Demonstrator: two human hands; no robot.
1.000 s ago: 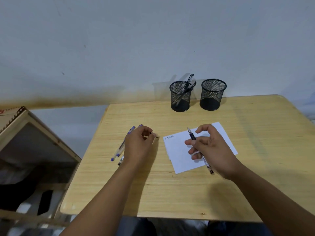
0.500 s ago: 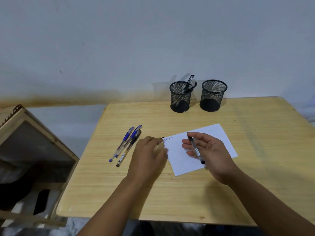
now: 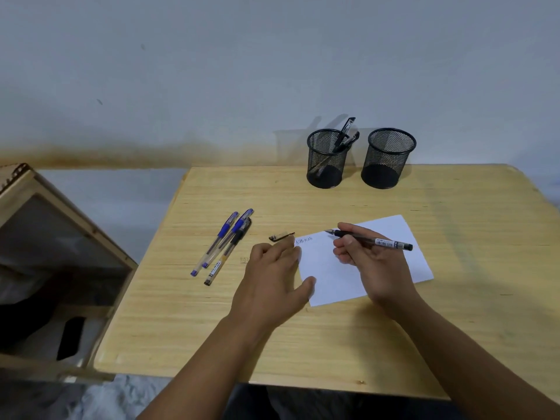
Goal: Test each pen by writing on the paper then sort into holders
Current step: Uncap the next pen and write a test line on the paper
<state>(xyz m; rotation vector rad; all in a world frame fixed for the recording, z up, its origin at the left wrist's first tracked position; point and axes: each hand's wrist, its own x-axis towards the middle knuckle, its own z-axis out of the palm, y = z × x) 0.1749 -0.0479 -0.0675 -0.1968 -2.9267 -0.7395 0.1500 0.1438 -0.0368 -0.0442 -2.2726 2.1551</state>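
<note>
My right hand (image 3: 368,262) grips an uncapped black pen (image 3: 378,241) in a writing hold, its tip just above the top of the white paper (image 3: 333,277), right of some small scribbles. My left hand (image 3: 272,283) lies flat with spread fingers, pressing the paper's left edge. The pen's cap (image 3: 281,236) rests on the wooden table (image 3: 454,313) just beyond my left fingers. Three capped pens (image 3: 224,244), two blue and one black, lie side by side to the left. Two black mesh holders stand at the back: the left holder (image 3: 325,160) has pens in it, the right holder (image 3: 388,159) looks empty.
A grey wall rises right behind the holders. A wooden-framed piece of furniture (image 3: 60,237) stands left of the table, below its level. The table's near edge runs just under my forearms.
My left hand let go of the cap, moved right and settled flat on the paper's edge. My right hand turned the pen into a writing grip, tip down toward the paper.
</note>
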